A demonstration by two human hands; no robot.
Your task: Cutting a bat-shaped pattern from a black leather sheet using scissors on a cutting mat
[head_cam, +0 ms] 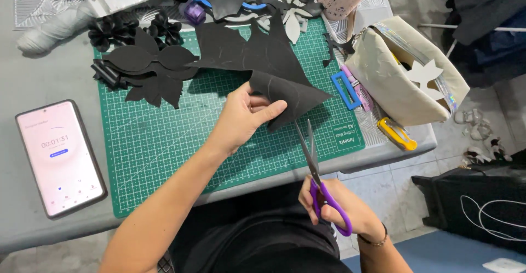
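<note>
My left hand (245, 117) pinches a large black sheet (257, 56) by its near edge and bends a flap of it upward over the green cutting mat (164, 141). Faint curved lines show on the sheet. My right hand (335, 207) grips purple-handled scissors (316, 171) below the table's front edge. Their blades point up toward the curled flap and their tips sit just under it.
Black cut-out shapes (150, 67) lie on the mat's far left. A phone (59, 157) with a lit screen lies left of the mat. A beige pouch (400, 75), a blue frame (345, 89), a pink pen (359, 89) and a yellow cutter (399, 134) sit right.
</note>
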